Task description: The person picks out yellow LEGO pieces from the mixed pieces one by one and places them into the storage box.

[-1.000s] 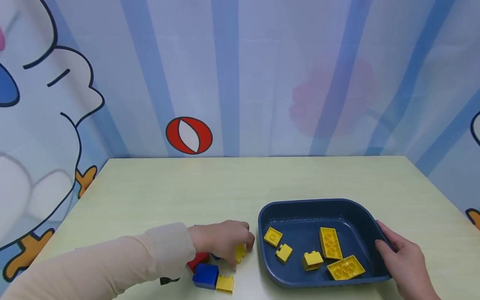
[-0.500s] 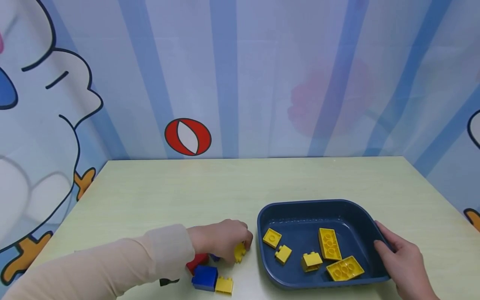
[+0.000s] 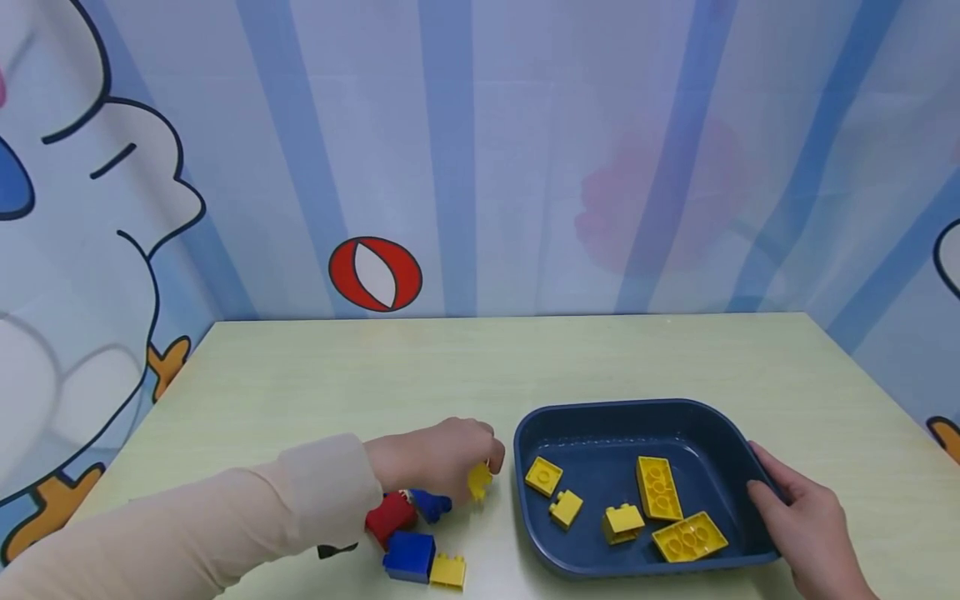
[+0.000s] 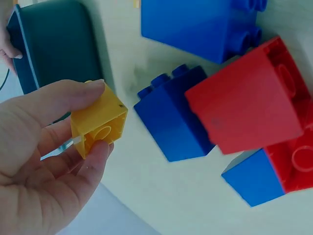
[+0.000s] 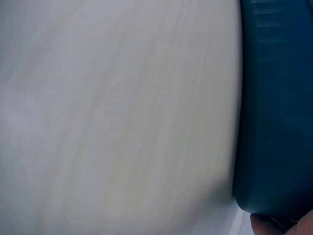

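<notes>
My left hand [image 3: 438, 454] pinches a small yellow building brick [image 3: 480, 481] just left of the dark blue tray [image 3: 600, 407]. In the left wrist view the brick's hollow underside shows between thumb and fingers. At the tray's right end, my right hand [image 3: 813, 521] grips the rim, thumb over the inside wall. Several yellow bricks lie in the tray, among them a long one [image 3: 660, 487] with its underside up. Below the left hand are a red brick [image 3: 392, 517], a blue brick [image 3: 410, 556] and another yellow brick [image 3: 448, 571].
A second blue brick [image 3: 431, 505] lies beside the red one, partly behind the left hand. The left wrist view shows red [image 4: 249, 95] and blue bricks [image 4: 171, 115] heaped together. A printed curtain [image 3: 510, 167] hangs behind the pale table [image 3: 360, 367].
My left hand has risen slightly and shifted away from the loose bricks with the yellow brick in its fingers, uncovering more of the red and blue ones. The right hand stays on the tray.
</notes>
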Demonstrator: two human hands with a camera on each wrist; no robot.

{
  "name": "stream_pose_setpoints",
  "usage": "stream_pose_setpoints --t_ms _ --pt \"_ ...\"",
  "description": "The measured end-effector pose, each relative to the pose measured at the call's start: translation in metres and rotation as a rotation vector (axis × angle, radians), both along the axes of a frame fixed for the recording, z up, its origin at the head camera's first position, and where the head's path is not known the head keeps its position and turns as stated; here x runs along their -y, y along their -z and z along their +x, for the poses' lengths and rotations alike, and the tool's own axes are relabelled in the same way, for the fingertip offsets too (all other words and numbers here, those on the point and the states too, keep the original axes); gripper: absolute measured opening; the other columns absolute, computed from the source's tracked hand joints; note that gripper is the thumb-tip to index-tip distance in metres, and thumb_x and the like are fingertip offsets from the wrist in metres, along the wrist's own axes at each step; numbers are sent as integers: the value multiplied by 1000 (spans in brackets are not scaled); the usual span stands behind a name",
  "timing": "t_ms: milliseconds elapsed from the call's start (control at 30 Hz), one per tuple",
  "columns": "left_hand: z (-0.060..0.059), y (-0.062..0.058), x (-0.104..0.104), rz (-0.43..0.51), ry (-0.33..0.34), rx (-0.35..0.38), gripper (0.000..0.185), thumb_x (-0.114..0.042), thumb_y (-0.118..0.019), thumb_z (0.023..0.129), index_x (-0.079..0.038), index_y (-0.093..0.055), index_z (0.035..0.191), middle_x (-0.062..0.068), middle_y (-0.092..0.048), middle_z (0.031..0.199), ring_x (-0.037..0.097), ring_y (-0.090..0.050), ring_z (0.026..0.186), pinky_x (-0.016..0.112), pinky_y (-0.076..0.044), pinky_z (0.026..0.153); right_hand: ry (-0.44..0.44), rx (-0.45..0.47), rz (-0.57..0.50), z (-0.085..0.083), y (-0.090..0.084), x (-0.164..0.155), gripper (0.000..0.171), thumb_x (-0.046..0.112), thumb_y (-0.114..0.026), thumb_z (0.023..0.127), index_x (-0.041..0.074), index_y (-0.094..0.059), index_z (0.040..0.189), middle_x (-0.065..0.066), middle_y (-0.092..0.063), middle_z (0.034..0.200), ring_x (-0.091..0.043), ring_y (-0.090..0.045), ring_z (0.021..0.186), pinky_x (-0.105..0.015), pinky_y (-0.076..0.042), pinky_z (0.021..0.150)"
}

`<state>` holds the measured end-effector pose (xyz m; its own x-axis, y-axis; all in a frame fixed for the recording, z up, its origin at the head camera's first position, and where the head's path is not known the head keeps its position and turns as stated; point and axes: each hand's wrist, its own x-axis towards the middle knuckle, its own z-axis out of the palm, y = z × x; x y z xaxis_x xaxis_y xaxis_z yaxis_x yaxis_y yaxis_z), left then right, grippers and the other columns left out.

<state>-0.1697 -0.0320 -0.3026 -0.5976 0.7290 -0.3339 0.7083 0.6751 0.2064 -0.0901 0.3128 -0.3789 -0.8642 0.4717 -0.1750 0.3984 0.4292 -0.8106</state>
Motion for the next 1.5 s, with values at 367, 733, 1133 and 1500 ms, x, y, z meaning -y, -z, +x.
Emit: stream_pose_setpoints --t_ms 367,733,1133,1500 --pt "-1 -14 -2 17 15 -68 35 -5 -80 71 -11 -67 102 -1 -59 91 10 -51 81 17 -46 71 -21 -4 14 1 -1 0 49 11 -43 95 7 -32 143 -25 -33 140 -42 -36 126 -42 -42 83" --pt "-2 -23 -4 8 -1 -99 34 -5 -80 72 -9 -67 103 1 -61 93 12 -52 82 18 -47 71 -19 -16 24 0 2 -2 49 11 -44 95 7 -33 143 -25 -34 140 -42 -36 126 -43 -42 83" --pt "-4 -31 -16 47 23 -111 31 -7 -78 74 -9 -68 103 1 -61 94 12 -53 83 18 -47 73 -31 -15 8 2 -2 0 49 11 -44 95 6 -32 143 -24 -33 140 -41 -34 128 -43 -40 86" --pt "-9 -31 -36 44 48 -150 32 -12 -78 76 -9 -67 106 1 -62 97 12 -52 82 16 -46 72 -24 -23 2 3 -2 1 49 10 -44 95 7 -33 143 -24 -34 140 -41 -35 127 -43 -41 85"
